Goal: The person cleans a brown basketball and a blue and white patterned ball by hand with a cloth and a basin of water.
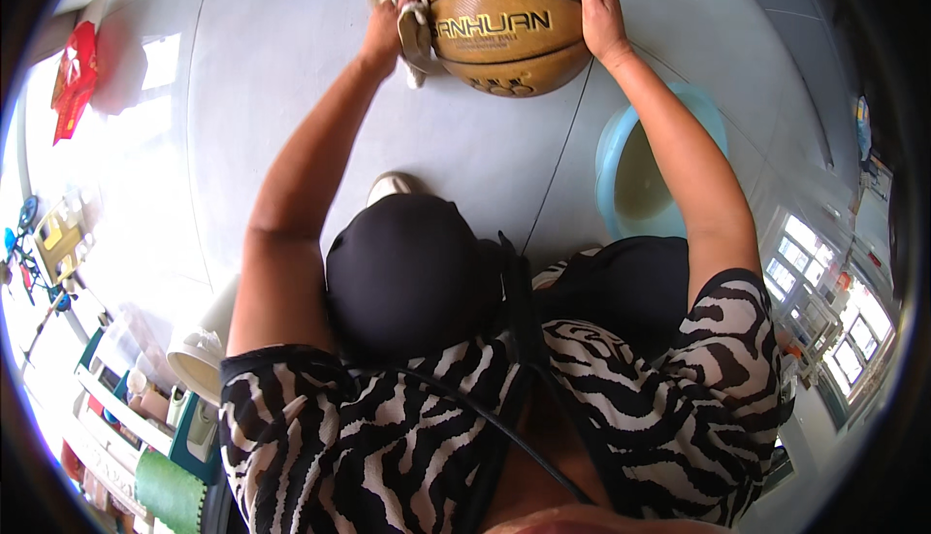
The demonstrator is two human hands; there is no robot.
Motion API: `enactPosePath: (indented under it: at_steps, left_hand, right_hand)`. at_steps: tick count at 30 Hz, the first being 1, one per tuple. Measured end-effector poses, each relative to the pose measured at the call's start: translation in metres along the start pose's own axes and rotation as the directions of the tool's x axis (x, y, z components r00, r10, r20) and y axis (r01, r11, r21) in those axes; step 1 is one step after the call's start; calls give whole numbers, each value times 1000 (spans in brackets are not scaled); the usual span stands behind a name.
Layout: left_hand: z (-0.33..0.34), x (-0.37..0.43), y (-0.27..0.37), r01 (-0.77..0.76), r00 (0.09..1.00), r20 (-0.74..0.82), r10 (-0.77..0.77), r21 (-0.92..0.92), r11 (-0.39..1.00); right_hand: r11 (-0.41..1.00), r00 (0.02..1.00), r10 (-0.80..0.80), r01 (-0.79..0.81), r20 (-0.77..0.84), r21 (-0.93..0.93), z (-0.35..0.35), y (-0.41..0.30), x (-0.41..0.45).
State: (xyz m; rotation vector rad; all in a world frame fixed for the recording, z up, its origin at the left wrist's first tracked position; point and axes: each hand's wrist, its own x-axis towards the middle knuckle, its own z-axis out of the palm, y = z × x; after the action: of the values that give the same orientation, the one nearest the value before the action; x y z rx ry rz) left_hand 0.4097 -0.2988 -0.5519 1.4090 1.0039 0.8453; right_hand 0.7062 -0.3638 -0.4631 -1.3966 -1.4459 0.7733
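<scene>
A brown basketball (pixel 509 25) with black seams and printed writing is at the top of the head view, beyond my knees. My left hand (pixel 393 25) grips a crumpled whitish cloth (pixel 416 39), which lies against the ball's left side. On the opposite side, my right hand (pixel 600 14) rests along the ball, its fingers reaching up over the edge. Part of a light-blue plastic basin (pixel 614 170) with murky liquid shows beneath my right forearm. The cloth hides most of my left fingers.
Grey tiled floor (pixel 284 83) surrounds me. A red bag-like item (pixel 76 83) is at the far left. At lower left stand a cream bucket (pixel 196 356) and a shelf unit (pixel 131 417) with various items. My shoe (pixel 393 185) shows beyond my left knee.
</scene>
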Motion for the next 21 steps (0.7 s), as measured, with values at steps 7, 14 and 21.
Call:
enactPosePath:
  at_steps: [7,14,21]
  left_hand:
    - [91,-24,115,11,999,50,-13,48,999]
    - [124,-15,113,-645,764,310,566,349,679]
    - [47,25,-44,24,977,203,-64,198,980]
  right_hand:
    - [793,819,573,-554,-3,251,-63,20,-6]
    - [975,971,223,-222,79,-31,-74,26,-4]
    - [919,953,292,-303,78,253,-60,24,-4]
